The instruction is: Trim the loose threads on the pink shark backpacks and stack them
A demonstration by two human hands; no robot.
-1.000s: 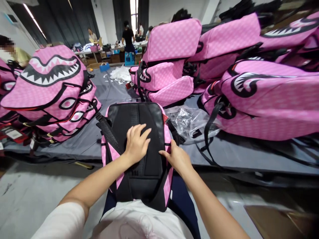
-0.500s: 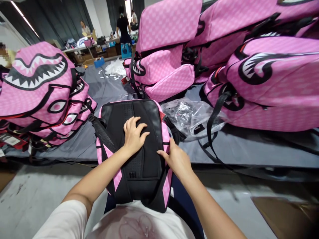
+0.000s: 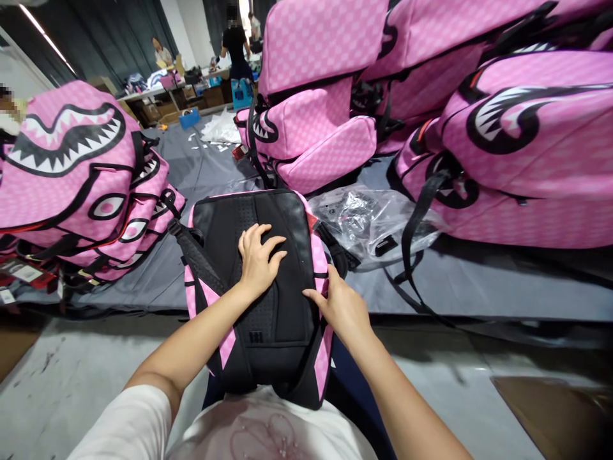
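Note:
A pink and black backpack (image 3: 287, 326) lies with its black padded back panel facing up, its lower end against my body. My left hand (image 3: 258, 262) rests on the middle of that panel, fingers spread and holding nothing. At the bag's right side, my right hand (image 3: 347, 306) grips the edge, thumb on top and fingers round the side, their tips partly hidden. A black shoulder strap (image 3: 196, 249) runs along the left side of the bag. Beside its upper right lies a clear plastic bag (image 3: 359, 217) with dark contents I cannot make out.
Pink shark-mouth backpacks are piled on the left (image 3: 71, 160) and at the right (image 3: 541, 172). More pink bags (image 3: 320, 51) stand stacked at the back. White scraps (image 3: 220, 128) lie on the grey-covered table (image 3: 184, 160). Several people work farther off.
My view has shifted slightly, so the bags at the right appear a little higher and farther right. Both hands keep their places on the backpack.

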